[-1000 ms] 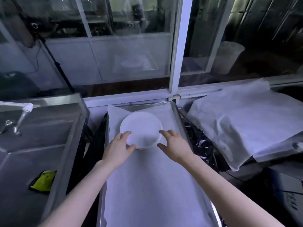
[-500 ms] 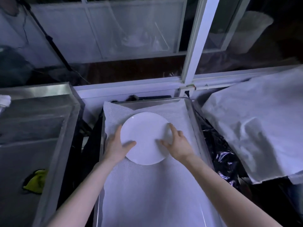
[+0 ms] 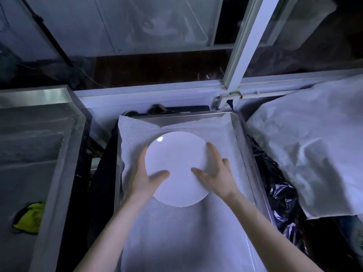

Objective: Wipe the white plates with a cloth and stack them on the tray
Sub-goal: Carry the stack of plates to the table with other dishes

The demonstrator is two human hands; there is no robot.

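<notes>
A round white plate (image 3: 176, 163) is over the far half of the metal tray (image 3: 242, 134), which is lined with a white mesh sheet (image 3: 176, 236). My left hand (image 3: 142, 178) grips the plate's left rim, thumb on top and fingers along the edge. On the plate's right rim, my right hand (image 3: 218, 173) holds it the same way. The plate's near edge seems lifted off the liner. A yellow-green cloth (image 3: 29, 216) lies in the steel basin at the left, away from both hands.
A steel sink basin (image 3: 29, 144) stands left of the tray. A crumpled white sheet (image 3: 306, 146) covers the surface at right, with black plastic (image 3: 280, 203) between it and the tray. A window frame post (image 3: 245, 46) rises behind.
Both hands closed in from the plate's near edge onto its two sides. The plate now sits nearer to me and looks larger, and the view has tilted down.
</notes>
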